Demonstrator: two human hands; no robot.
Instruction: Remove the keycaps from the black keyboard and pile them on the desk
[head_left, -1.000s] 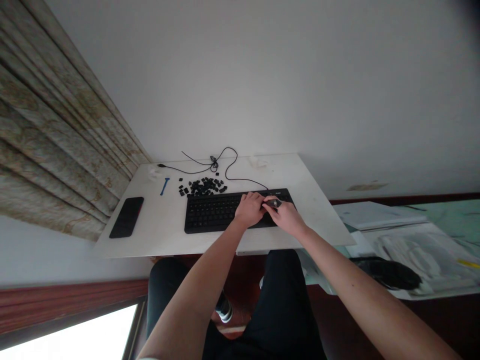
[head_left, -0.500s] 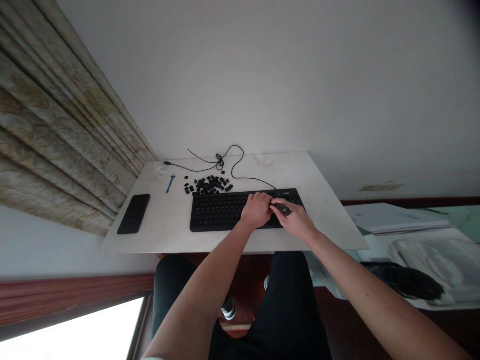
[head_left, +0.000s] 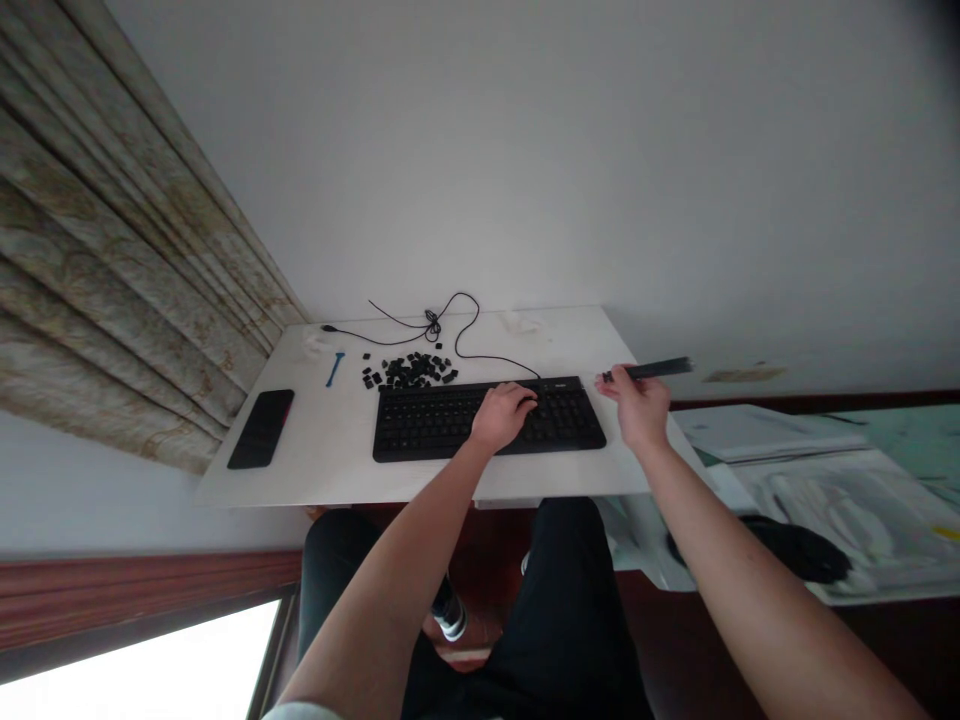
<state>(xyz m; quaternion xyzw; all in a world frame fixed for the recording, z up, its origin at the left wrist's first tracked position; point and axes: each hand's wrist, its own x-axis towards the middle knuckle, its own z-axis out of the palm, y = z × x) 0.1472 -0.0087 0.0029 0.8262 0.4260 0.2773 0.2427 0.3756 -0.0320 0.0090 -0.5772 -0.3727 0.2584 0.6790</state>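
Observation:
A black keyboard point(head_left: 427, 425) lies on the white table, its keys facing up. My left hand point(head_left: 501, 415) rests on the middle-right part of the keyboard, fingers slightly bent and apart, gripping nothing that I can see. Past the keyboard's right end, my right hand point(head_left: 641, 408) is raised, closed around a slim dark stick-like tool point(head_left: 664, 368). The tool's handle points right; whether its other end has bristles is too small to tell. Left of centre, behind the keyboard, sits a loose pile of black keycaps point(head_left: 412, 371).
A blue double-ended tool point(head_left: 335, 369) lies left of the keycaps, and a black phone point(head_left: 261, 429) near the left edge. The keyboard's cable point(head_left: 477, 318) loops across the back of the table point(head_left: 315, 480). Papers and plastic bags point(head_left: 817, 490) lie lower on the right.
My right hand has moved right, off the keyboard, lifting the dark tool with it. My left hand stays on the keyboard. The view has shifted slightly.

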